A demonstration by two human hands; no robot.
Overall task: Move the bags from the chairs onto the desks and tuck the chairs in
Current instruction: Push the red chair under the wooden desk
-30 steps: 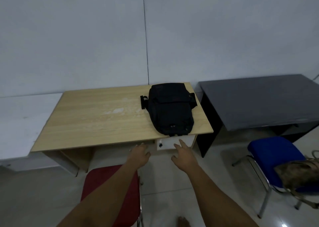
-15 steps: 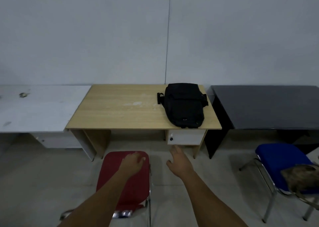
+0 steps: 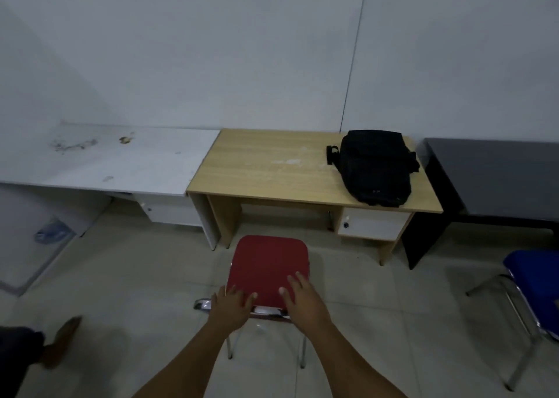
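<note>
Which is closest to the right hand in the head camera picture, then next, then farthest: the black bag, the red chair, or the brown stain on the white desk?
From the right hand:
1. Red chair, right under the hand, at its near edge.
2. Black bag, up on the wooden desk, ahead and to the right.
3. Brown stain, far off to the left on the white desk by the wall.

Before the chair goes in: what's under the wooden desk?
Under the wooden desk: open knee space on bare floor, white drawer unit at right. The back is shadowed; nothing visibly blocks the red chair.
</note>
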